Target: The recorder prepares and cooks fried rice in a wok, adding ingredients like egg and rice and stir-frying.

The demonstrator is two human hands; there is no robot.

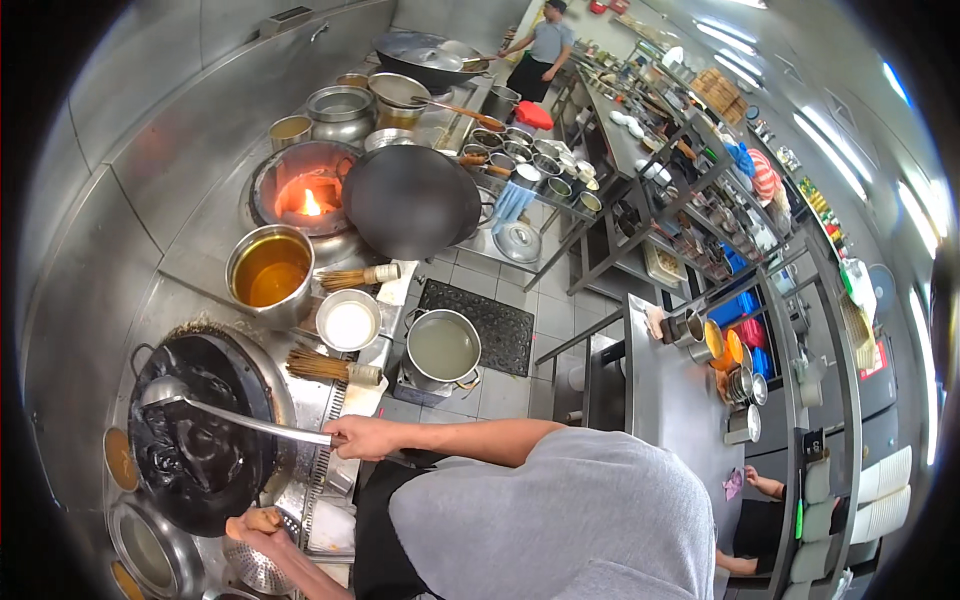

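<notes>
My right hand (366, 437) is closed round the handle of a long metal ladle (255, 423). The ladle's bowl rests inside a black wok (243, 385), over glossy dark liquid (195, 450). My left hand (262, 527) is closed at the wok's near rim, opposite the loop handle on its far side, and appears to grip the other handle. Beneath that hand lies a perforated metal strainer (258, 570), partly hidden by my forearm. A bamboo brush (325, 367) lies beside the wok, with a white-filled bowl (349, 321) just past it.
A pot of orange-brown liquid (270, 272) stands beyond the wok. Past it burns an open flame (311, 203) next to a second black wok (412, 200). A pot of cloudy liquid (443, 348) stands by a black floor mat (485, 320). Another person (548, 45) stands far back.
</notes>
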